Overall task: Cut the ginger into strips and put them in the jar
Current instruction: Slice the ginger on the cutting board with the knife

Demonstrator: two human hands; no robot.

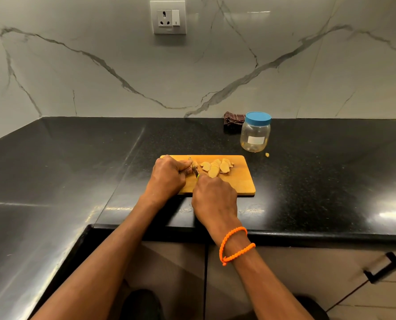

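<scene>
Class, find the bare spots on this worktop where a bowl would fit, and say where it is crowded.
Free: the black counter left of the cutting board, and the stretch right of the board and jar. The board's right end is bare too. Crowded: the board's left half, with both hands, left hand, right hand, the knife and ginger slices.

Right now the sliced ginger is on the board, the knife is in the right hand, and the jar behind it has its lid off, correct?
Not quite. The head view shows the jar with its blue lid on. The rest holds: ginger slices lie on the board, and the right hand holds the knife.
</scene>
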